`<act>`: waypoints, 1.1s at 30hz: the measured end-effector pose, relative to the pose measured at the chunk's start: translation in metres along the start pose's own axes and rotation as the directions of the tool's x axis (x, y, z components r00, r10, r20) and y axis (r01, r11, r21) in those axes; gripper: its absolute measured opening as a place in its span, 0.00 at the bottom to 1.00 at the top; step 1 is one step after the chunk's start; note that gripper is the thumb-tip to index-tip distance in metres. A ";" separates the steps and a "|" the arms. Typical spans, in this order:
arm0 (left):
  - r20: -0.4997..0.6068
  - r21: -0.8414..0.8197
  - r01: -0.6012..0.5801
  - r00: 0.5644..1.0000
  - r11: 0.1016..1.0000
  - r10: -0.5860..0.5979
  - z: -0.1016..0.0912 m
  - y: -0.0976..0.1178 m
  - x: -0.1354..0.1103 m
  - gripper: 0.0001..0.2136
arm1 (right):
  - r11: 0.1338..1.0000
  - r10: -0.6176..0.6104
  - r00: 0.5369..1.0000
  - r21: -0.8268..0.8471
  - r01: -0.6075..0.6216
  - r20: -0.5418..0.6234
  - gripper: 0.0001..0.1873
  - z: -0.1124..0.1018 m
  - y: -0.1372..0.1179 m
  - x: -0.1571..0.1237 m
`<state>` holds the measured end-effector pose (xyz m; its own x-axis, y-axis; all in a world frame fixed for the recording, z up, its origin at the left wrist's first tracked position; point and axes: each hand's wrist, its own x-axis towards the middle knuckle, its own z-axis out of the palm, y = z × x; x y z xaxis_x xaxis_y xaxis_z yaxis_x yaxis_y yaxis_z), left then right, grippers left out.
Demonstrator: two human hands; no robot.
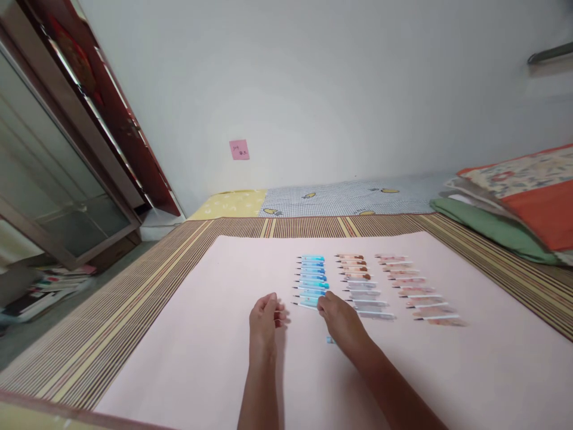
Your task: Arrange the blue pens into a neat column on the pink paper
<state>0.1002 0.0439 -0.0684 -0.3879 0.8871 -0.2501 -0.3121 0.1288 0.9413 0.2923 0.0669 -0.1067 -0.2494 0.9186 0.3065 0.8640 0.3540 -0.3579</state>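
Three columns of small pens lie on a pale pink sheet (188, 346): blue pens (312, 276) at left, brown and grey pens (360, 285) in the middle, pink pens (414, 289) at right. My right hand (340, 322) rests at the bottom of the blue column, fingers curled on the lowest blue pen (305, 305). Another blue piece (330, 340) shows under that hand. My left hand (265, 322) hovers just left of the column, fingers loosely curled, with nothing visible in them.
The pink sheet lies on a striped mat (134, 280) on a bed. Folded bedding and a pillow (523, 209) sit at right. A pink sticky note (239, 149) is on the white wall. A glass door (58, 179) and stacked books (49, 286) are at left.
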 end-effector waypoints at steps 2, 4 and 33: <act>-0.006 -0.002 0.003 1.000 1.000 -0.003 0.000 0.002 -0.001 0.21 | 1.000 -0.013 1.000 -0.026 0.013 0.006 0.12 0.003 0.002 0.000; -0.009 -0.002 0.003 1.000 1.000 -0.003 0.000 0.003 -0.001 0.21 | 0.999 -0.019 1.000 -0.047 0.019 0.009 0.13 0.005 0.004 0.001; 0.151 0.501 -0.210 0.976 0.840 0.155 0.003 -0.022 0.000 0.10 | 0.986 0.077 0.992 -0.153 -0.060 0.103 0.13 -0.017 -0.014 0.004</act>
<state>0.1098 0.0423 -0.0881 -0.2965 0.9529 -0.0644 0.2536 0.1436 0.9566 0.2871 0.0628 -0.0856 -0.2261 0.9562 0.1860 0.9342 0.2669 -0.2366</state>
